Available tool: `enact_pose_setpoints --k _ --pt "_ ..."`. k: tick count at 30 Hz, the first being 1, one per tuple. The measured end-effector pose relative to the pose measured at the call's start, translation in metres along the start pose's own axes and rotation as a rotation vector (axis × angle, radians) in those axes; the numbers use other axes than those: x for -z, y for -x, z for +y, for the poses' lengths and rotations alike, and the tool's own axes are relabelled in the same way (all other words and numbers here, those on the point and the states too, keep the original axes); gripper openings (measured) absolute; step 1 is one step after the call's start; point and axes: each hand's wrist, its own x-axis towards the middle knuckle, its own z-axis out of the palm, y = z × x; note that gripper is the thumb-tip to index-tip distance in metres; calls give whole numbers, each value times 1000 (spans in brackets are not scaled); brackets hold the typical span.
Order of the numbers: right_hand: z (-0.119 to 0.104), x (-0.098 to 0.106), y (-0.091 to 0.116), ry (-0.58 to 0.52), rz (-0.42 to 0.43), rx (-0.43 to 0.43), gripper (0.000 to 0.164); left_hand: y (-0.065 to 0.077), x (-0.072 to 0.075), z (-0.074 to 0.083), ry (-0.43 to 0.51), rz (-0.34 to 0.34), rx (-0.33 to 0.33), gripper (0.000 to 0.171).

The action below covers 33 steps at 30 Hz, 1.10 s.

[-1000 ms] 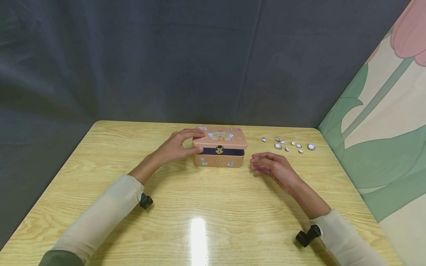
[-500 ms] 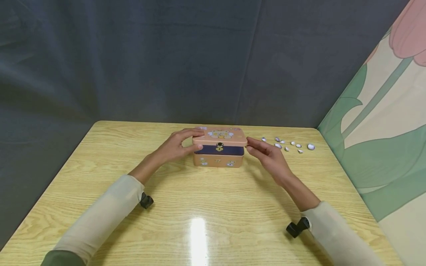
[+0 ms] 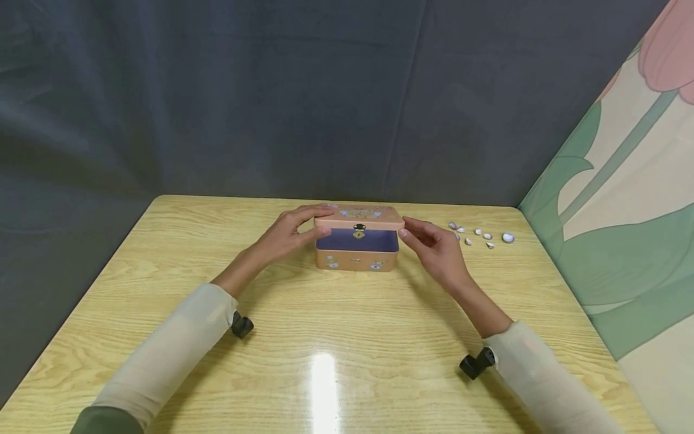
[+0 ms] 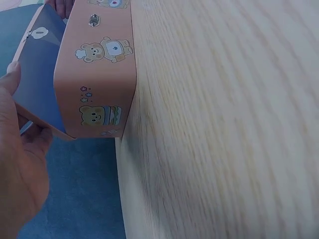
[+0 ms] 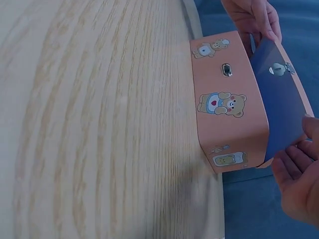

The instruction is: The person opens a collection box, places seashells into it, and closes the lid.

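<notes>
A peach-coloured hinged tin box (image 3: 356, 261) with bear pictures and a small gold clasp stands near the table's back edge. Its lid (image 3: 360, 216) is tilted up, showing a dark blue inside. My left hand (image 3: 282, 239) holds the lid's left end, thumb at the front edge and fingers on top. At the other end my right hand (image 3: 438, 248) pinches the lid's right front corner. In the left wrist view the left thumb (image 4: 13, 74) lies on the lid's rim. The right wrist view has my right fingers (image 5: 294, 162) around the lid's side. The box's floor is hidden.
Several small white and purple shell-like pieces (image 3: 507, 238) lie on the wooden table (image 3: 271, 361), right of the box. A dark curtain (image 3: 271, 108) hangs behind, and a flower-patterned cloth (image 3: 640, 241) stands along the right.
My right hand has moved left from beside the box to the lid's right corner. The lid has risen at the front, widening the gap. My left hand has kept its hold.
</notes>
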Motion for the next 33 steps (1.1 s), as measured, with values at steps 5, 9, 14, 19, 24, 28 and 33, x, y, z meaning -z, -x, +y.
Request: enact_pose_setpoints --k 5,9,14,19,24,28,33 --pt "-1 1 -2 36 33 24 43 -2 0 2 -1 15 -6 52" --pt "-3 2 -3 53 45 27 44 -4 0 6 -11 29 7 53" --pt "-3 3 -8 66 64 38 44 -7 0 13 -36 62 39 47" --pt "-3 2 -17 46 108 84 38 -12 -1 17 -58 111 67 46" --pt "-2 1 -23 11 151 125 31 -17 -3 19 -27 138 75 59" --pt "-1 0 -26 -1 169 144 28 -20 -3 20 -13 158 75 80" --pt "0 -2 -31 -11 174 159 26 -21 -4 19 11 185 78 87"
